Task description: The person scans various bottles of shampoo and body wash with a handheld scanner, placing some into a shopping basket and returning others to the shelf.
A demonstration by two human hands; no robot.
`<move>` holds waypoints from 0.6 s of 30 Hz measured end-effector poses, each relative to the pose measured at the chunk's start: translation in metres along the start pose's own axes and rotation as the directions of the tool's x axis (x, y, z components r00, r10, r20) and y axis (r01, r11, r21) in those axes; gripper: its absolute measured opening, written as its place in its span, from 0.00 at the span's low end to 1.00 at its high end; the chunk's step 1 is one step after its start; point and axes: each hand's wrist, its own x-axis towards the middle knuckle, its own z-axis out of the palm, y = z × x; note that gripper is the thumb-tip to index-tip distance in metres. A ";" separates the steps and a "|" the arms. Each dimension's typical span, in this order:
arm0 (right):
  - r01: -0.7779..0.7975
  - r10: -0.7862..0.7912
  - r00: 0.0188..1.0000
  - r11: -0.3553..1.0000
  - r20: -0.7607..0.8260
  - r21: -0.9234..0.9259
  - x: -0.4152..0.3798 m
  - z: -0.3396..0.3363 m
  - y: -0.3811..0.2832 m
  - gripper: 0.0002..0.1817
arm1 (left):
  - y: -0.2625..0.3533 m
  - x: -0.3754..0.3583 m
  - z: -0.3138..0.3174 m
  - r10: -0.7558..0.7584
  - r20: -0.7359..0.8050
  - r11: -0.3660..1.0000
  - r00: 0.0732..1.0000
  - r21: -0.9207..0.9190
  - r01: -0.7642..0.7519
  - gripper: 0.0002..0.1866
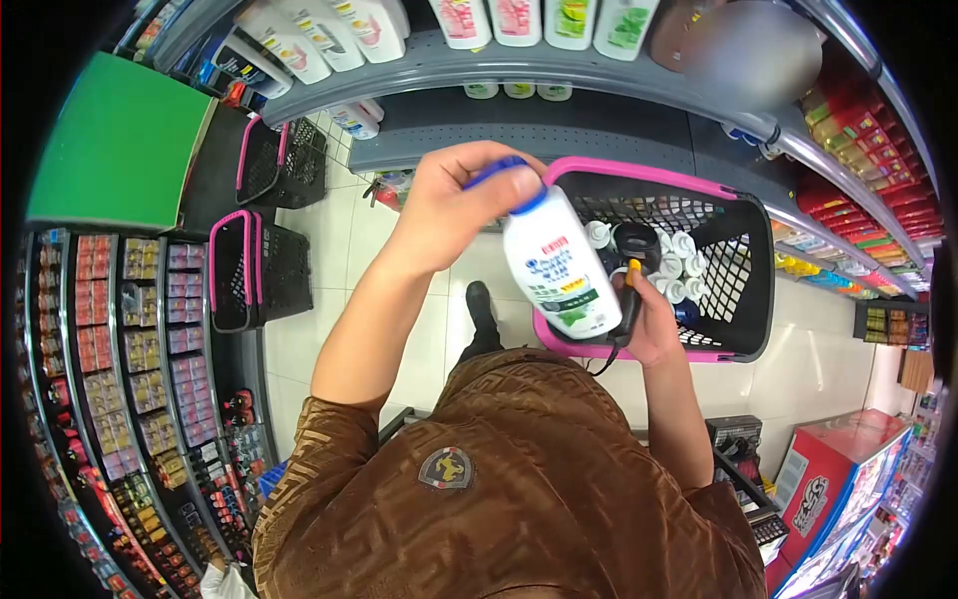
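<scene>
A white bottle with a blue cap and a green-and-blue label hangs tilted in front of me. My left hand is closed round its blue cap. My right hand is wrapped round a black handheld device with a cord and a yellow-orange part at the thumb, close beside the bottle's lower end. Behind both hands is a black basket with a pink rim, holding several white-capped bottles and a dark round item.
Shelves with rows of bottles run across the top. Black-and-pink baskets stand on the floor at the left, near a green panel. Product racks fill the far left. A red box display is at the lower right.
</scene>
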 end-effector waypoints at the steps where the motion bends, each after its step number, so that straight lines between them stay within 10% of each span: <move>1: -0.045 0.045 0.999 0.995 0.012 0.091 0.007 0.008 0.005 0.18 | -0.007 0.002 -0.010 -0.097 -0.085 0.984 0.992 -0.159 0.082 0.14; 6: -0.093 0.075 0.967 0.994 0.245 0.062 0.045 0.012 0.037 0.26 | -0.044 0.002 -0.047 -0.308 -0.243 0.888 0.920 -0.422 0.186 0.17; 9: -0.105 0.103 0.980 0.995 0.169 0.003 0.060 0.038 0.055 0.49 | -0.049 0.000 -0.072 -0.350 -0.213 0.826 0.912 -0.530 0.193 0.18; 18: 0.068 -0.049 0.992 0.984 0.119 -0.162 0.088 0.058 0.095 0.38 | -0.087 0.009 -0.103 -0.316 -0.250 0.699 0.915 -0.713 0.046 0.28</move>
